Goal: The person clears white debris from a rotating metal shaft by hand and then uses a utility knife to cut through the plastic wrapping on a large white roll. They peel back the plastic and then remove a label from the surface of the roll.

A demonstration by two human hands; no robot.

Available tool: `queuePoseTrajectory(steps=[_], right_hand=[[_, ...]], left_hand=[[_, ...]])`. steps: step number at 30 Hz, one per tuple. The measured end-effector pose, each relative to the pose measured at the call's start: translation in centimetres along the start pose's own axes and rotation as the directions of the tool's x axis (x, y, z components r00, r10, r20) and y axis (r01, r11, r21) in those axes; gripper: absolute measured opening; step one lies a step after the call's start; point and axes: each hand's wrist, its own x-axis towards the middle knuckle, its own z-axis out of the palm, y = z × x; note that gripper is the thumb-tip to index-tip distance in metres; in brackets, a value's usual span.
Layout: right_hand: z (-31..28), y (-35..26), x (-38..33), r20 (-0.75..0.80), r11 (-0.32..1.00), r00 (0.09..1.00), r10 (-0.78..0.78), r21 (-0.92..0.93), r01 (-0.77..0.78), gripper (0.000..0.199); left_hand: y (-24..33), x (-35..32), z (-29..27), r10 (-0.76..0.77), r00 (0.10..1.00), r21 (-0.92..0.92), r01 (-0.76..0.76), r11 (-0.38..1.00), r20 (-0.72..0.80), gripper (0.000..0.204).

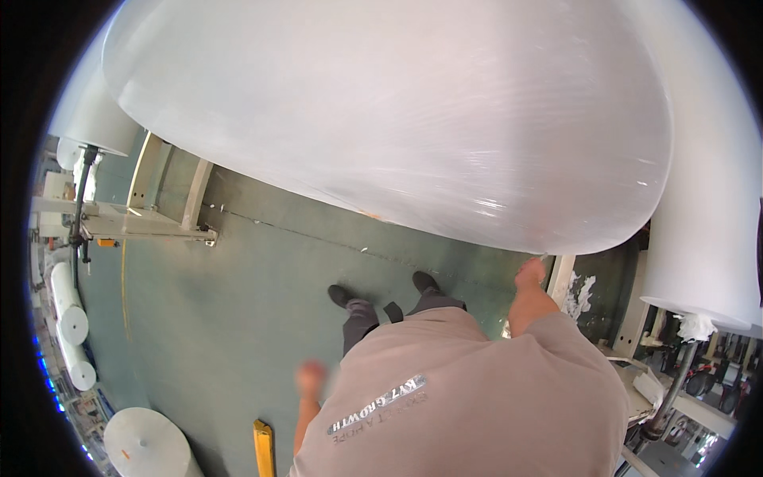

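Under the low edge of the big white roll (397, 111), the right hand (530, 273) is raised and sits against the wrapped surface, or just short of it; the fingers are out of sight, so I cannot tell whether they are spread or curled. That roll is huge, wrapped in glossy clear film, and fills the whole upper part of the view, hanging above the green floor (222, 302). The left hand (311, 377) hangs low at the person's side, blurred, holding nothing that I can make out; its fingers cannot be read either. Just below it a yellow bar (263, 447) pokes up from the bottom edge.

The person wears a beige shirt (477, 397), grey trousers and black shoes (342, 296), feet planted on the floor beneath the roll. Right of the raised hand stands a cream machine frame (563, 280) with scraps of white paper stuck near it, and past that a second white roll (703, 238) sits on a shaft. On the far left, a cream steel stand (147, 222) carries another roll (91, 119), with smaller white rolls (67, 314) lying on the floor behind it and one upright roll (147, 441) at the lower left
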Motion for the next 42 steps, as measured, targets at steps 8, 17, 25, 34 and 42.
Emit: queuePoseTrajectory(steps=[8, 17, 25, 34, 42], right_hand=[[16.3, 5.0, -16.3, 0.023, 0.998, 1.0, 0.02, 0.059, -0.021, 0.019], [35.8, 16.1, -36.2, 0.047, 0.998, 0.998, 0.036, 0.049, -0.038, 0.015], [45.1, 21.4, -46.8, 0.127, 0.989, 0.987, 0.093, 0.101, -0.107, 0.019], [55.5, 26.6, -54.6, 0.019, 0.992, 1.0, -0.005, 0.123, 0.002, 0.016], [71.9, 35.1, -66.8, -0.146, 0.997, 0.989, 0.016, 0.079, -0.005, 0.02]], left_hand=[[-12.1, 4.8, -4.6, -0.044, 0.999, -0.03, 0.044, 0.999, 0.002, 0.016], [-25.5, 8.1, -18.5, -0.2, 0.974, -0.121, 0.186, 0.975, -0.111, 0.012], [-30.6, 17.4, -25.4, -0.169, 0.986, -0.253, 0.166, 0.953, 0.011, 0.014], [-32.0, 32.9, -34.8, -0.097, 0.984, -0.163, 0.122, 0.979, 0.152, 0.02], [-24.9, 42.3, -50.3, -0.305, 0.944, -0.625, 0.314, 0.714, 0.125, 0.016]])
